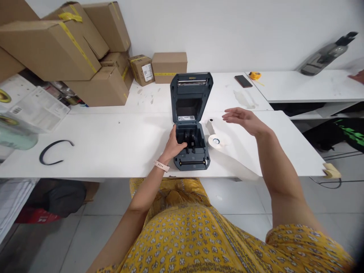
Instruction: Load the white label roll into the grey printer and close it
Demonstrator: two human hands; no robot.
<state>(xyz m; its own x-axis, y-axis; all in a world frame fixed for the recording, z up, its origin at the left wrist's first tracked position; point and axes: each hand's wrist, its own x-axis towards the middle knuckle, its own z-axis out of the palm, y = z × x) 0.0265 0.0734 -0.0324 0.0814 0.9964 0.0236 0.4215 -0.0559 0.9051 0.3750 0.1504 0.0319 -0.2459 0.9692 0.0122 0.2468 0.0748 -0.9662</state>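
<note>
One printer [190, 122] at our twelve o'clock, lid [190, 101] already raised | white roll [211, 141] not yet in bay [200, 141], lying at its three o'clock | our left hand [172, 146] touches printer at nine o'clock, we cannot tell if clamped | our right hand [246, 120] at two, fingers apart, nothing held

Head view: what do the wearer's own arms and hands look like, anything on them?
The left hand and right hand are gloveless. A pale pink band with dark slots circles the left wrist; the right wrist shows nothing worn. The right sleeve is short, yellow, with small pale flowers.
</note>
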